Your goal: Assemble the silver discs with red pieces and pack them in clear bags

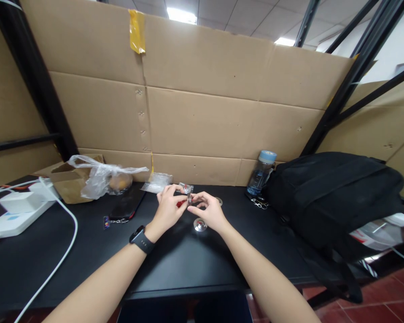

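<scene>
In the head view, my left hand (170, 206) and my right hand (209, 210) meet over the middle of the black table. Between their fingertips is a small shiny metal piece (189, 198), seen edge-on, which both hands pinch. Something small and red (181, 203) shows at my left fingers, its shape mostly hidden. Below my right hand lies a round metal disc (200, 224) with a raised centre. Another round metal piece (219, 201) peeks out behind my right hand. A small clear packet (187, 188) with red in it lies just beyond my fingers.
A clear plastic pouch (159, 182), a phone (127, 205) and a box (67, 183) with a plastic bag (103, 177) stand left. A power strip (20, 215) trails a white cable. A bottle (261, 172) and black backpack (333, 197) occupy the right. Cardboard (202, 121) walls the back.
</scene>
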A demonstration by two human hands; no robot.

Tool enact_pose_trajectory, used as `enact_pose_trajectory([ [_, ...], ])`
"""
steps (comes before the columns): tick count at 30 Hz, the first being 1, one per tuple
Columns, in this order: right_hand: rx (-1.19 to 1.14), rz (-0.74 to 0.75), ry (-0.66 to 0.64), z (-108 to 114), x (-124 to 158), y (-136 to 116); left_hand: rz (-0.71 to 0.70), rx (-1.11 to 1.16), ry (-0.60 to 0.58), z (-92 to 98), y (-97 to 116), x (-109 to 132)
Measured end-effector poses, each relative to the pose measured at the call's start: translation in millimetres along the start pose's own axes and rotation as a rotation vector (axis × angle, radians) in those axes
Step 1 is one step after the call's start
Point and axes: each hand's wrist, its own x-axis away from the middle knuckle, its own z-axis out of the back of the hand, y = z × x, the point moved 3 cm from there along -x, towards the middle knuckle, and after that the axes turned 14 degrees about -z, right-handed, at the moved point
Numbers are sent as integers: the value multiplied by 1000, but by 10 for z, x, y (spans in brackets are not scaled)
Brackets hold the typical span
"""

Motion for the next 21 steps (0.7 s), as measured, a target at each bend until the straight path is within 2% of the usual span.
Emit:
enact_pose_trajectory([
  [6, 24, -5, -54, 49, -8, -21, -42, -56, 18, 25, 55, -8],
  [11, 185, 48, -39, 115, -11, -47, -47, -45, 32, -8, 51, 4],
  [21, 221, 64, -17, 75, 3, -15, -134, -49, -8, -56, 46, 19],
])
